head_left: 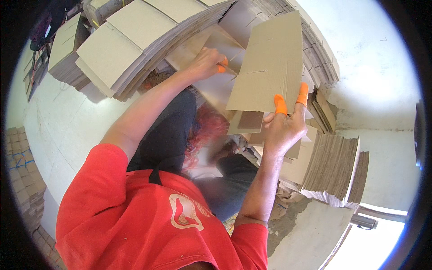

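A tan cardboard sheet with short slits and crease lines stands tilted in front of me. My right hand grips its lower right corner, with orange covers on two fingertips. My left hand is left of the sheet, its fingers closed in a pinch and an orange cover on one of them. A thin brown edge shows at those fingertips, but what they hold is not clear. Below the sheet, close to my right hand, hangs another cardboard piece, partly hidden.
Long stacks of flat cardboard curve around the far side. A thick upright stack stands at the right by the white wall. Reddish strands lie by my legs. Bundled cardboard pieces are at the far left on the pale floor.
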A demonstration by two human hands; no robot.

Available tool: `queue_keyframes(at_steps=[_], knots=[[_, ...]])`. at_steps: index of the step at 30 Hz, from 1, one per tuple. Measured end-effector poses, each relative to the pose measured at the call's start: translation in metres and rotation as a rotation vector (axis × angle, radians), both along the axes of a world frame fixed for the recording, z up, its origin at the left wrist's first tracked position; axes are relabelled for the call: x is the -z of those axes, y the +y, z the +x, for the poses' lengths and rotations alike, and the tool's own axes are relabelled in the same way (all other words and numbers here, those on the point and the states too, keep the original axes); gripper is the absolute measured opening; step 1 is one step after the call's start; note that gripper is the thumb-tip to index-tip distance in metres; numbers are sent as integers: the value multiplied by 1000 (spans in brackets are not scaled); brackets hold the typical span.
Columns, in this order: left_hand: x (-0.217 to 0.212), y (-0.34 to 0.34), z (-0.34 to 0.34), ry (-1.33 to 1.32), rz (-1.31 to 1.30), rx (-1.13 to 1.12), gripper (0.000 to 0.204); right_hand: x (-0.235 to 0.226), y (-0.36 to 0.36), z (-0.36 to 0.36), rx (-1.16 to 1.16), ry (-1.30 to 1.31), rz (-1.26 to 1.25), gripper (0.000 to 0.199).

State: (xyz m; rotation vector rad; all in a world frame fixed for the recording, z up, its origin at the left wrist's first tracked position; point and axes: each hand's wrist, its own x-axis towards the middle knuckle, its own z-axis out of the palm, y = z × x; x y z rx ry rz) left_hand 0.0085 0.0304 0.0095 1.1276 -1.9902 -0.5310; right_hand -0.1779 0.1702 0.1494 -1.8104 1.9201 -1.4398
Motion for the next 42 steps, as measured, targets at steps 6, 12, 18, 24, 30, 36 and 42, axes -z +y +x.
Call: queue_keyframes(at_steps=[6, 12, 18, 24, 30, 36, 42], knots=[[11, -7, -3, 33, -73, 5, 20, 5, 1, 3, 3, 53, -9, 63], [18, -17, 0, 76, -121, 61, 16, 12, 3, 6, -15, 50, 42, 64], [16, -16, 1, 69, -124, 100, 16, 60, -13, 3, -160, 277, 26, 62], [14, -17, -1, 41, -89, 72, 16, 65, -13, 12, -205, 184, 135, 55], [10, -18, 0, 9, -132, 60, 15, 49, -16, 15, -299, 174, 209, 64], [7, -17, -2, 50, 18, 94, 16, 110, -28, 7, -327, 405, 227, 44], [-20, 0, -1, -237, -8, -43, 25, 112, -8, 22, -240, 494, 302, 21]])
